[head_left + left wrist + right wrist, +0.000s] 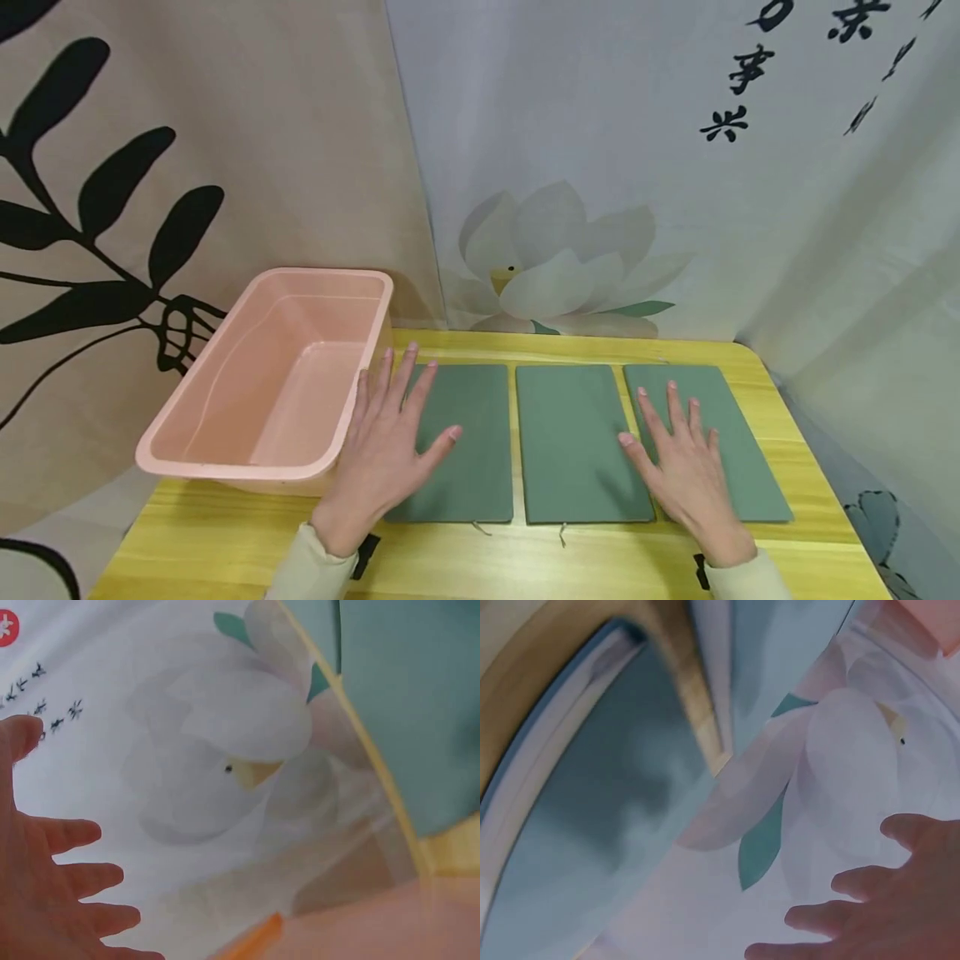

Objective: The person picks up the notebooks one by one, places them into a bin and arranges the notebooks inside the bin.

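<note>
Three green notebooks lie side by side on the table: a left notebook (pixel 472 450), a middle notebook (pixel 573 433) and a right notebook (pixel 753 492). My left hand (pixel 382 458) is held with fingers spread, overlapping the left notebook and the side of a pink plastic basin (pixel 384 317) in the head view. Over the right notebook is my right hand (pixel 690 479), its fingers apart and its thumb toward the middle notebook. Neither hand holds anything. White page edges of a notebook (pixel 562 720) show in the right wrist view.
The basin stands at the table's left, with nothing inside it. Thin ribbon ends (pixel 562 535) stick out from two notebooks' near edges. Behind the yellow wooden table (pixel 600 558) hangs a printed cloth (pixel 600 150) with a lotus, dark leaves and characters.
</note>
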Demonstrator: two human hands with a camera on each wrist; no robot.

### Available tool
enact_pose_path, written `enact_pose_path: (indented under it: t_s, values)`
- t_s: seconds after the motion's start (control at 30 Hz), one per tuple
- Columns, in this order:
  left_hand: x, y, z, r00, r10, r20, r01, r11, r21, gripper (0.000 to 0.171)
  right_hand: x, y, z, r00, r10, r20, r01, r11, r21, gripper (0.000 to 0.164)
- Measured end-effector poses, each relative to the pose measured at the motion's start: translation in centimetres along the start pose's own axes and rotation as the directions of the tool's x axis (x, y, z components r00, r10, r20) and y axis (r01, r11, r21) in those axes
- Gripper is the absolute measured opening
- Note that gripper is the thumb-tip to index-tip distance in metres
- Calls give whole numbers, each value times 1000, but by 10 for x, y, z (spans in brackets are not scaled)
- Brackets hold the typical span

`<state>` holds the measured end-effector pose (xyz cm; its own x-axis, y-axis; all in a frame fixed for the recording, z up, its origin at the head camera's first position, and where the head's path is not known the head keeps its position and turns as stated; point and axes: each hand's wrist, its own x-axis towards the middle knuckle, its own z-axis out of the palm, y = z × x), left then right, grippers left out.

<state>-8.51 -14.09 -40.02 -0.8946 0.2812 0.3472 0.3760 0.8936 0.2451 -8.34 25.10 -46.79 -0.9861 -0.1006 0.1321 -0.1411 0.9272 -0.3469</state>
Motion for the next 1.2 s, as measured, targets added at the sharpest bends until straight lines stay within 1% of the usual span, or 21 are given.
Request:
enact_pose_path:
  t_s: [0.17,0.27,0.33,0.53,0.67,0.77,0.83,0.97,1.1,1.2]
  values:
    - [-8,-15,-23,997,14,-74,-11,999,32,84,-2,15,-3,1000,17,-22,-17,1000,2,74]
    - [-11,-26,-35,994,12,-109,-5,998,61,83,-3,22,-3,999,24,-29,-25,1000,-1,73]
    - [-13,-34,-43,993,0,-117,9,997,78,84,-5,25,-3,999,32,-24,-32,999,-3,72]
    - [-25,-66,-62,991,-85,-108,95,991,98,85,-9,39,-2,998,68,4,-68,998,-10,74]
    - [-33,-91,-72,982,-166,-88,176,977,118,88,-11,50,-3,996,84,8,-83,996,-31,74]
    - [-39,-109,-78,973,-217,-83,226,966,123,89,-12,57,-3,995,98,12,-97,994,-49,75]
    - [-42,-121,-82,966,-241,-93,251,961,117,88,-14,60,-3,994,108,22,-107,993,-55,76]
    - [-48,-144,-88,948,-300,-103,310,946,97,84,-16,66,-1,992,120,34,-118,991,-59,77]
    - [-52,-169,-92,927,-368,-70,374,922,103,85,-16,74,0,992,120,45,-117,991,-69,77]
    - [-56,-185,-92,907,-419,-36,421,901,107,88,-16,84,-1,989,131,70,-126,989,-72,77]
